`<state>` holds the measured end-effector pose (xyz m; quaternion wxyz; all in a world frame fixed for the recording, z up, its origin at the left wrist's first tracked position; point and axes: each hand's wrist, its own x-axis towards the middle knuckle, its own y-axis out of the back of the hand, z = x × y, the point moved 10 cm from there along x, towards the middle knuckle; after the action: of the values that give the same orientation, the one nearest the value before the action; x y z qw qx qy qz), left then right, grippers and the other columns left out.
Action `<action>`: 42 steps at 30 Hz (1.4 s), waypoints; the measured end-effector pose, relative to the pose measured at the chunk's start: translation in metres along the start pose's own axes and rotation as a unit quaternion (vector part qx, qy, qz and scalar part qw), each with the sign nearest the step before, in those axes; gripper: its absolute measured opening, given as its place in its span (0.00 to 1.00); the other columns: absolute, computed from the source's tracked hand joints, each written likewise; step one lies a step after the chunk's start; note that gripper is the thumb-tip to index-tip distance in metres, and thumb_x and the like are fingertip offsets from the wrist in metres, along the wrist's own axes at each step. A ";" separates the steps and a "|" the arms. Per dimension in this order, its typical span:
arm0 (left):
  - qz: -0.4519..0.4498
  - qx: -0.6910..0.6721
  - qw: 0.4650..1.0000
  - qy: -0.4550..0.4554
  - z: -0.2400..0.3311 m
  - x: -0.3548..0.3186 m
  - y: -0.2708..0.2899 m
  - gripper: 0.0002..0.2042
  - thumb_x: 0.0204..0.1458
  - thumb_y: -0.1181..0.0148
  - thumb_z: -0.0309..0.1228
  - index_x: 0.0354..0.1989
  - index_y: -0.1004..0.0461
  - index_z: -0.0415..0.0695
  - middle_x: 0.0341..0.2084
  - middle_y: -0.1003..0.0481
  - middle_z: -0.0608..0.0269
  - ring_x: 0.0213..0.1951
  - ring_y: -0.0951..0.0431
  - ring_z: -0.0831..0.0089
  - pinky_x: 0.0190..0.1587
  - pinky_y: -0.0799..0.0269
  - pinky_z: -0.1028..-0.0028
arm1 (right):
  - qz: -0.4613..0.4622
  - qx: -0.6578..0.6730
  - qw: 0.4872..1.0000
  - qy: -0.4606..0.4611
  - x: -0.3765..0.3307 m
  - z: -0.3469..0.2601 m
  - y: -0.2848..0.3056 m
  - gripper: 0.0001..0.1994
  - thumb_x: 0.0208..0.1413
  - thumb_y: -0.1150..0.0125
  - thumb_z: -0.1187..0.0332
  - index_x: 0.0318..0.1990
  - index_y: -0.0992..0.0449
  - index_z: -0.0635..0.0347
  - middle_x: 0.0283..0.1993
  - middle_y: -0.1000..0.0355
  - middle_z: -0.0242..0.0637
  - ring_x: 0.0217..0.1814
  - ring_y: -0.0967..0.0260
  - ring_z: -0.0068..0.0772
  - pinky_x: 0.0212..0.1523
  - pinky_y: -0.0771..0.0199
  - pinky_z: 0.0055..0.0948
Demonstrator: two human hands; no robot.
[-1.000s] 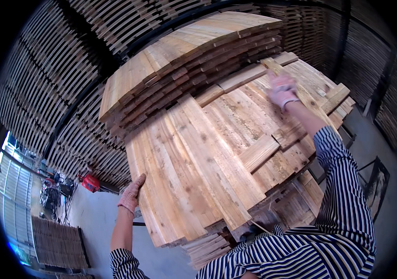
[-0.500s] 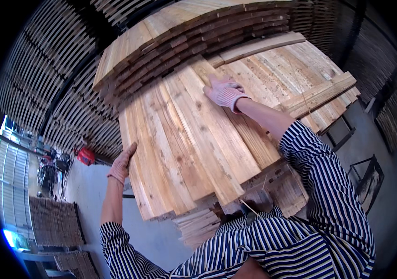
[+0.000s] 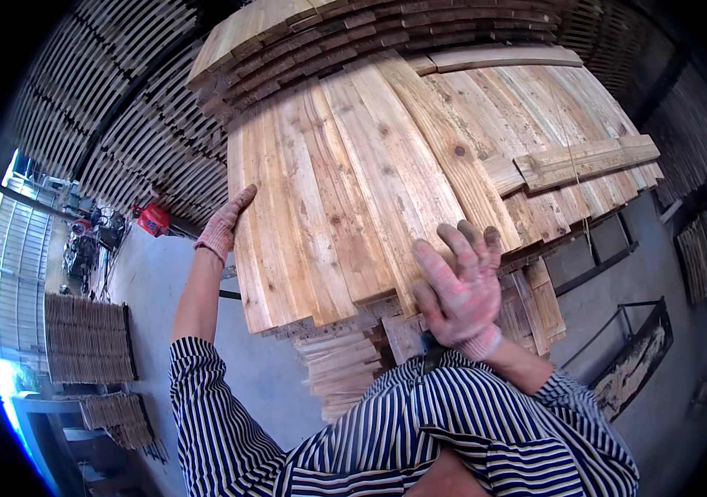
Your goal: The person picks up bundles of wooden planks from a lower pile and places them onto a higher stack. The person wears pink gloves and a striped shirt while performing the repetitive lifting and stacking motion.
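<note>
A layer of pale wooden planks point(image 3: 320, 207) lies side by side in front of me, their near ends uneven. My left hand point(image 3: 225, 225), in a pinkish knit glove, rests against the outer left edge of this layer, its fingers stretched along the side. At the near ends, my right hand point(image 3: 463, 290), also gloved and stained, is spread open with its fingertips over the planks. Beside it, a plank with a dark knot point(image 3: 459, 151) runs along the layer's right side.
Stacked boards point(image 3: 386, 33) rise at the far side. A crosswise batten point(image 3: 589, 163) lies on the boards to the right. Slatted wood stacks point(image 3: 113, 108) stand at the left, near a red machine point(image 3: 153, 219). A metal frame point(image 3: 631, 356) stands on the floor at right.
My right hand has come back from the far right part of the planks to their near ends, with its fingers now spread. My left hand stays at the left edge. The view has shifted slightly.
</note>
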<state>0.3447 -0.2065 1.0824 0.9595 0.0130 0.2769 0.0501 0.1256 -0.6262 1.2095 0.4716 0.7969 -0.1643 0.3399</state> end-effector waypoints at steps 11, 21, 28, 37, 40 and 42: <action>-0.044 -0.063 0.997 -0.002 0.004 -0.007 -0.018 0.24 0.57 0.30 0.39 0.58 0.24 0.39 0.50 0.19 0.59 0.47 0.16 0.70 0.52 0.19 0.69 | 0.006 -0.050 0.998 -0.032 0.014 -0.003 -0.016 0.21 0.56 0.39 0.58 0.56 0.21 0.51 0.55 0.24 0.39 0.60 0.29 0.42 0.71 0.45 0.54; 0.058 -0.128 0.964 -0.227 0.004 -0.008 0.035 0.27 0.59 0.36 0.52 0.55 0.23 0.40 0.44 0.19 0.60 0.44 0.19 0.71 0.48 0.21 0.66 | 0.002 -0.046 0.999 0.012 0.009 -0.019 -0.022 0.14 0.66 0.44 0.69 0.55 0.21 0.64 0.53 0.22 0.48 0.57 0.26 0.46 0.65 0.33 0.39; 0.264 -0.043 0.963 0.022 -0.263 -0.079 0.192 0.27 0.58 0.39 0.57 0.45 0.25 0.42 0.37 0.26 0.60 0.36 0.28 0.67 0.37 0.29 0.62 | -0.252 0.459 0.789 0.321 -0.025 -0.191 -0.034 0.15 0.54 0.37 0.66 0.49 0.20 0.56 0.40 0.22 0.39 0.45 0.22 0.40 0.44 0.19 0.38; 0.363 -0.047 0.900 0.239 -0.692 -0.332 0.048 0.29 0.57 0.40 0.55 0.46 0.24 0.36 0.30 0.22 0.53 0.36 0.21 0.58 0.39 0.26 0.57 | -0.743 0.271 0.589 0.167 -0.308 -0.180 -0.281 0.21 0.61 0.40 0.58 0.60 0.24 0.54 0.57 0.24 0.44 0.60 0.28 0.51 0.63 0.30 0.42; 0.319 -0.424 0.717 0.452 -0.813 -0.424 -0.092 0.37 0.58 0.41 0.55 0.65 0.36 0.36 0.44 0.21 0.43 0.53 0.23 0.44 0.49 0.25 0.47 | -0.782 0.231 0.570 0.097 -0.342 -0.168 -0.306 0.21 0.60 0.39 0.58 0.59 0.24 0.55 0.58 0.25 0.46 0.61 0.28 0.50 0.63 0.29 0.41; 0.351 -0.515 0.603 0.497 -0.850 -0.487 -0.173 0.41 0.58 0.40 0.56 0.70 0.42 0.36 0.57 0.30 0.37 0.54 0.27 0.36 0.51 0.28 0.37 | -0.780 0.254 0.566 0.080 -0.372 -0.162 -0.326 0.22 0.60 0.38 0.58 0.59 0.24 0.57 0.58 0.24 0.49 0.61 0.27 0.50 0.62 0.29 0.40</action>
<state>-0.5022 -0.4310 0.6117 0.4302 -0.4144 0.6138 0.5162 -0.0133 -0.3455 0.7942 0.3430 0.6722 0.6524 -0.0701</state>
